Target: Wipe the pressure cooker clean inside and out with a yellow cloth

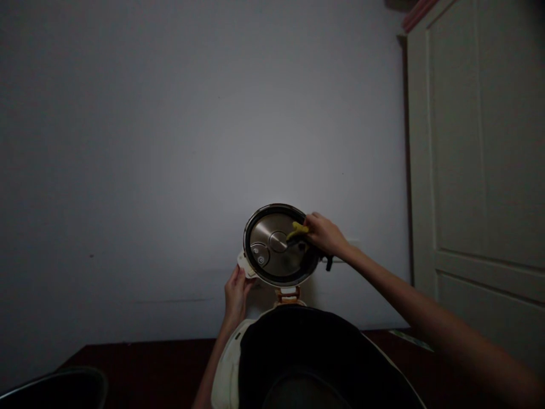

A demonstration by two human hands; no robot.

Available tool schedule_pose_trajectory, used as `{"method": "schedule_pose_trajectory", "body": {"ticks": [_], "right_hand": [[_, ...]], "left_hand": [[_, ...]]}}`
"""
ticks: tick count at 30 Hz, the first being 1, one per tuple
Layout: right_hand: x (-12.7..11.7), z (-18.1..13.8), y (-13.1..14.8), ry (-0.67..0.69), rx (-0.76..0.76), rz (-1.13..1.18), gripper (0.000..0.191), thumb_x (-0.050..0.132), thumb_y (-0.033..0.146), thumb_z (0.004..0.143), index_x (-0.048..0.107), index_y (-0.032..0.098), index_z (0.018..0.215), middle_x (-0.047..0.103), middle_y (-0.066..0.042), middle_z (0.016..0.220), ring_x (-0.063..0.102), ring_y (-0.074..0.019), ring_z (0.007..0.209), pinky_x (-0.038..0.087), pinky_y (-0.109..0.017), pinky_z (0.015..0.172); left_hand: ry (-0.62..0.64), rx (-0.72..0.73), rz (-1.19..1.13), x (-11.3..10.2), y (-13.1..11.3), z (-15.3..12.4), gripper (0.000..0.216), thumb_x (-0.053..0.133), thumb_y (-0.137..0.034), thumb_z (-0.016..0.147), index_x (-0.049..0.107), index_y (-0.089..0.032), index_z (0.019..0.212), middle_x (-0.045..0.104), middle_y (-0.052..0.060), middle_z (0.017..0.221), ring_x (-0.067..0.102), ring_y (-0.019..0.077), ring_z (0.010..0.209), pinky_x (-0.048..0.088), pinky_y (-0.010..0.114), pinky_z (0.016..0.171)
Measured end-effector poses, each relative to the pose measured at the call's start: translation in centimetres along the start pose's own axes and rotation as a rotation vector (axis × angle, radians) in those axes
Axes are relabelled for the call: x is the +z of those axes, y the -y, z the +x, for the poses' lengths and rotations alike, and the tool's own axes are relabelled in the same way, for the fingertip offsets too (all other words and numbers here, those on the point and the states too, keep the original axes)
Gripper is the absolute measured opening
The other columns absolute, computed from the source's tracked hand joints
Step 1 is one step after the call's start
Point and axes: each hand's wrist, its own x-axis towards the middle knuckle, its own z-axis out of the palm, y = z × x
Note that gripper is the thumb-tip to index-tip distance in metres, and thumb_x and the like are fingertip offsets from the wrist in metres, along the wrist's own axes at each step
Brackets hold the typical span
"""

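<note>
A person wipes the raised lid [279,244] of a white rice cooker [232,363] at the lower centre of the frame, in a dim room against a bare pale wall [170,142]. The right hand [326,234], reaching in from the lower right, pinches a small yellow cloth [298,229] against the lid's metal inner plate near its right edge, fingers closed on the cloth. The left hand [236,292], coming up from below, grips the lid's white outer rim at its lower left to brace it. The lid stands open on its hinge [288,294] above the dark, empty-looking pot cavity [306,363]. Doing this well seems to call for a firm brace from the left hand so that the hinge takes no strain, light circular strokes worked around the central knob and the small vent at the plate's lower left, and care along the dark gasket ring, where residue tends to gather. A white panelled door [481,170] fills the right of the frame; the rim of a dark bowl [63,383] shows at lower left on the dark tabletop [149,363].
</note>
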Motion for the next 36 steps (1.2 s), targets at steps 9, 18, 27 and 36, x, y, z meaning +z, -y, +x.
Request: {"method": "schedule_pose_trajectory", "body": {"ticks": [9, 18, 27, 36], "right_hand": [[1.9, 10.0, 7.4, 0.095, -0.723, -0.355, 0.019, 0.039, 0.017, 0.094, 0.05, 0.017, 0.11, 0.052, -0.011, 0.111, 0.046, -0.0199, 0.095, 0.031, -0.024, 0.054], [3.3, 11.6, 6.9, 0.06, -0.469, -0.345, 0.023, 0.036, 0.015, 0.094, 0.049, 0.016, 0.113, 0.053, -0.014, 0.116, 0.048, -0.0231, 0.101, 0.041, -0.025, 0.059], [1.6, 11.4, 0.0, 0.141, 0.141, -0.248, 0.027, 0.055, 0.023, 0.084, 0.06, 0.013, 0.108, 0.064, -0.016, 0.108, 0.06, -0.0238, 0.094, 0.043, -0.026, 0.069], [2.4, 7.0, -4.2, 0.247, 0.371, -0.227, 0.038, 0.063, 0.033, 0.076, 0.066, 0.007, 0.104, 0.068, -0.022, 0.098, 0.065, -0.0278, 0.087, 0.045, -0.027, 0.062]], "left_hand": [[0.033, 0.031, -0.001, -0.1, 0.0, 0.0, 0.037, 0.07, -0.03, 0.074, 0.066, -0.015, 0.108, 0.067, 0.011, 0.112, 0.066, 0.0193, 0.093, 0.051, 0.035, 0.086], [0.019, 0.02, -0.002, -0.1, -0.1, -0.1, 0.045, 0.073, -0.032, 0.071, 0.065, -0.015, 0.112, 0.064, 0.013, 0.119, 0.064, 0.0221, 0.1, 0.05, 0.037, 0.087], [0.006, 0.009, 0.01, 0.1, -0.3, -0.2, 0.035, 0.068, -0.025, 0.077, 0.066, -0.015, 0.111, 0.067, 0.011, 0.114, 0.065, 0.0206, 0.098, 0.049, 0.038, 0.09], [0.009, 0.02, 0.007, 0.2, -0.1, 0.0, 0.024, 0.062, -0.019, 0.081, 0.068, -0.017, 0.104, 0.068, 0.009, 0.111, 0.066, 0.0196, 0.098, 0.049, 0.04, 0.093]]}}
